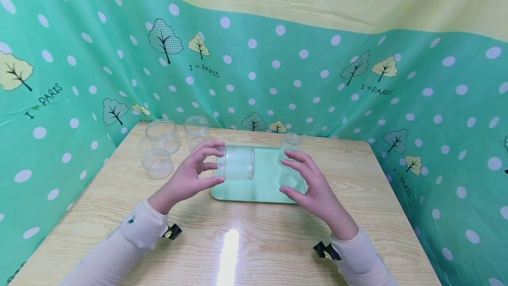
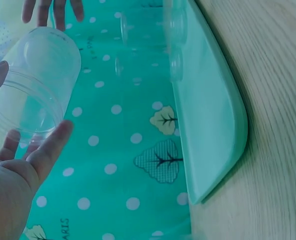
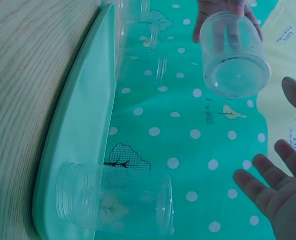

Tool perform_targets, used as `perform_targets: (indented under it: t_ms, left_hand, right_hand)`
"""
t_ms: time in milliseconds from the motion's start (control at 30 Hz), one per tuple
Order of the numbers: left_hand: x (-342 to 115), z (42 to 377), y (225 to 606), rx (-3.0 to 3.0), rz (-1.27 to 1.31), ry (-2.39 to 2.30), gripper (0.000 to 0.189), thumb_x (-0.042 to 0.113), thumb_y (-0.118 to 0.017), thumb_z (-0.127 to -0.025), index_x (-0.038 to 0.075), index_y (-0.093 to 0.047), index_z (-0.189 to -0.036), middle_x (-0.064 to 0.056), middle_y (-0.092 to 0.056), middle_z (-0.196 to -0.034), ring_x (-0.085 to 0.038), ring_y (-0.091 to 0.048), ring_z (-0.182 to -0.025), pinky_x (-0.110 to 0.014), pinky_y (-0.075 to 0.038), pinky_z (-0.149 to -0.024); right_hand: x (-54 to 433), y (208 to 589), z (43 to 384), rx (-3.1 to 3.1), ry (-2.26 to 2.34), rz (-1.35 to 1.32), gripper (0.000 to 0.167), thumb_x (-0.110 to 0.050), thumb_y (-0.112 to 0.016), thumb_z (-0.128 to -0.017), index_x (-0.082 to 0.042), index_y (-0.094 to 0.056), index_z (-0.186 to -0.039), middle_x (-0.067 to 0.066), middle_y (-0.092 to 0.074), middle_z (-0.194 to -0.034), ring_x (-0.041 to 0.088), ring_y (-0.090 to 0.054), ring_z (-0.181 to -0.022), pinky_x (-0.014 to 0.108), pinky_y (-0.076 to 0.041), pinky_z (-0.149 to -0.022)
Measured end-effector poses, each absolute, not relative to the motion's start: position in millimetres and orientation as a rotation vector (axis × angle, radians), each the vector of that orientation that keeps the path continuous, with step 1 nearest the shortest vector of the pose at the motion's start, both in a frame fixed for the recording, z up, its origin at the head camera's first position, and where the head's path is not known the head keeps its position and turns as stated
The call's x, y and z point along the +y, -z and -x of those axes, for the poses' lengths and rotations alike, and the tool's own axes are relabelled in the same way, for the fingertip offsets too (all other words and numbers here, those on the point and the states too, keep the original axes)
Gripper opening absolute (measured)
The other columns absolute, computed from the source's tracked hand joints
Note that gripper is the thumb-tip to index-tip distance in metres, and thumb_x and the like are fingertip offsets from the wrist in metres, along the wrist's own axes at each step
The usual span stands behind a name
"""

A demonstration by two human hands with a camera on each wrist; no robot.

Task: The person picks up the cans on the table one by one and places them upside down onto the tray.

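My left hand (image 1: 189, 175) grips a clear jar (image 1: 240, 163) by its threaded mouth end, thumb below and fingers above. The jar lies sideways in the air over the green tray (image 1: 254, 194), its base pointing right. My right hand (image 1: 313, 184) is apart from the jar, fingers spread and slightly bent, with nothing in its grasp. From the head view it overlaps two clear jars at the tray's right end. The nearer jar (image 3: 122, 197) stands mouth down on the tray in the right wrist view. Behind it is the farther jar (image 1: 293, 141).
At the table's back left stand a wide clear jar (image 1: 163, 137), a low clear jar (image 1: 157, 164) and another clear jar (image 1: 196, 130). The wooden table (image 1: 198, 250) meets a green dotted curtain (image 1: 254, 87) at the back and sides.
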State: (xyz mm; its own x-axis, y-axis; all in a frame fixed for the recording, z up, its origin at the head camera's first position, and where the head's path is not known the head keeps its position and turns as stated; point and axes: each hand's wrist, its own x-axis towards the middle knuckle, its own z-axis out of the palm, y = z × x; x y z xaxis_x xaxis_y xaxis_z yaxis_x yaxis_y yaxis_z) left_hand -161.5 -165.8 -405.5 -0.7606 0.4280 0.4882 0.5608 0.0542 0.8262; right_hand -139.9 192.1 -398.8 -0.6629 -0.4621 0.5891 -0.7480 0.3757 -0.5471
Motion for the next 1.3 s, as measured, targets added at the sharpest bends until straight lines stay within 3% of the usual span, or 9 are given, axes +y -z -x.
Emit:
perform_targets:
  t_ms: [700,833,1067,1300]
  left_hand:
    - [-156,139,406,-2.193,1.057,1.826,0.055,-0.008,-0.082,-0.081,0.006,-0.057,-0.128,-0.009,-0.039,-0.156,-0.027,-0.043,-0.141,-0.035,-0.056,-0.1]
    - [-152,137,409,-2.178,1.07,1.852,0.056,-0.009,-0.082,-0.081,0.008,-0.057,-0.128,-0.01,-0.039,-0.155,-0.026,-0.043,-0.141,-0.036,-0.056,-0.1]
    - [-146,134,412,-2.138,1.093,1.89,0.057,-0.01,-0.082,-0.08,0.007,-0.057,-0.128,-0.013,-0.039,-0.155,-0.026,-0.044,-0.141,-0.038,-0.056,-0.101]
    - [-144,131,414,-2.112,1.104,1.907,0.057,-0.011,-0.081,-0.08,0.006,-0.057,-0.128,-0.015,-0.039,-0.155,-0.026,-0.043,-0.142,-0.038,-0.055,-0.103]
  right_hand:
    - [185,400,138,-2.267,-1.292,-1.156,0.076,-0.003,-0.087,-0.079,-0.012,-0.053,-0.147,0.014,-0.043,-0.156,0.03,-0.042,-0.144,0.026,-0.038,-0.117]
    - [182,395,135,-2.253,-1.329,-1.169,0.074,0.0,-0.087,-0.078,-0.005,-0.054,-0.144,0.019,-0.043,-0.154,0.035,-0.043,-0.142,0.024,-0.039,-0.115]
    - [185,402,137,-2.246,-1.352,-1.186,0.079,-0.002,-0.087,-0.079,-0.013,-0.051,-0.149,0.012,-0.041,-0.158,0.028,-0.044,-0.143,0.026,-0.043,-0.114]
    - [184,407,136,-2.221,-1.377,-1.218,0.08,-0.004,-0.087,-0.079,-0.011,-0.049,-0.15,0.014,-0.039,-0.158,0.027,-0.046,-0.142,0.033,-0.046,-0.113]
